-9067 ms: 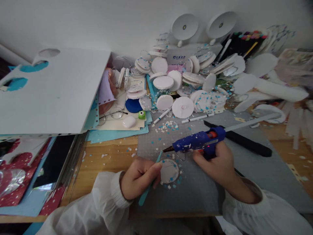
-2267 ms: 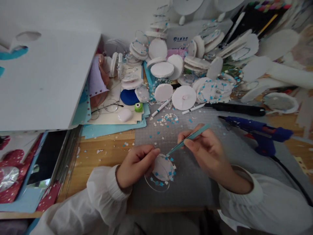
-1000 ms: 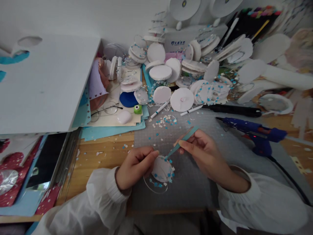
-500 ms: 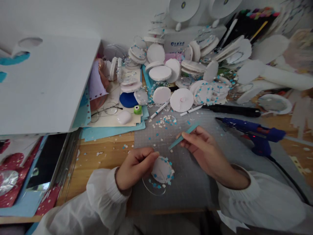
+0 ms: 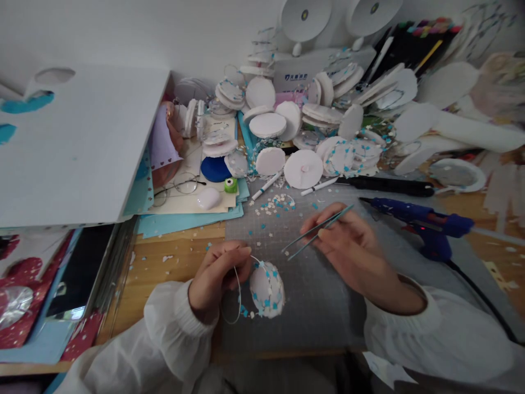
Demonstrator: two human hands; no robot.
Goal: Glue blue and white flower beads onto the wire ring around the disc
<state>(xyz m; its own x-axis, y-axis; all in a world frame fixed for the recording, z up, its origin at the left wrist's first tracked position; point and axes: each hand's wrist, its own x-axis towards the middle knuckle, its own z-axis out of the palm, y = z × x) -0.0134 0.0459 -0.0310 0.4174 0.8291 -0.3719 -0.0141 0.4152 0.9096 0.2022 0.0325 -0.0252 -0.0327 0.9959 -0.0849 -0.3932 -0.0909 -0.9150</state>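
"White disc (image 5: 266,290), edged with blue and white stars: where does it sit relative to the fingers?"

"Just right of the left hand's (image 5: 219,273) fingertips and nearer the body. Those fingertips are pinched together on a thin pale wire (image 5: 240,293), which loops down below them. Whether the disc rests on the gray mat (image 5: 320,312) cannot be told."

"And the right hand (image 5: 344,249)?"

"Thumb and fingers are closed around teal tweezers (image 5: 344,213). The 2 tips stand apart, clear of the disc, directed toward the left fingertips."

"Identify the surroundings, working outward."

"Ahead of the fingers, scattered small stars (image 5: 274,204); past these, 2 white pens (image 5: 266,185). Right of the right fingers, a blue glue gun (image 5: 404,212), with a black handle (image 5: 394,186) beyond it. Ahead of the left fingers, a green punch (image 5: 230,185) on papers. Farthest ahead, a heap of similar discs (image 5: 268,125)."
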